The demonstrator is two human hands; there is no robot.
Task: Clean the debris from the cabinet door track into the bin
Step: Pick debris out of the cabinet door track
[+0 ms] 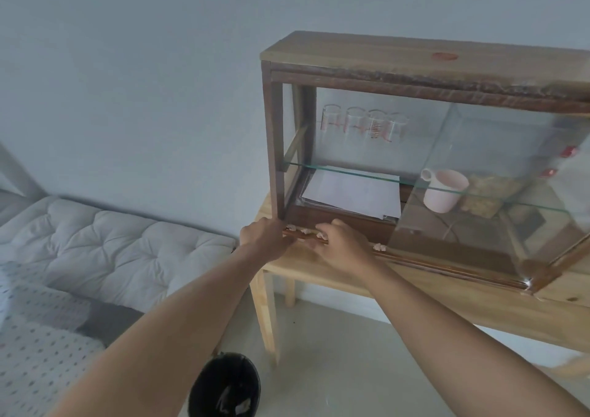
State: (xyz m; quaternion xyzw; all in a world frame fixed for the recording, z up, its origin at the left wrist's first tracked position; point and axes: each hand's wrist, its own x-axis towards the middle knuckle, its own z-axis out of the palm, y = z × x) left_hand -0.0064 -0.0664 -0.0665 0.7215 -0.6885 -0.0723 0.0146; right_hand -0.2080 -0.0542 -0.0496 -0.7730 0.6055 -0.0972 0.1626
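Both hands are working the dark wooden cabinet door track (322,239): left hand (265,234) cupped at its corner as a catcher, right hand (338,241) pinching together on pale crumbly debris (306,231), black bin (223,384) waiting on the floor below.

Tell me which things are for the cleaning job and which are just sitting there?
For the job: debris bits, door track, black bin, left hand, right hand.

Just sitting there: pink mug, glasses, papers, mattress.
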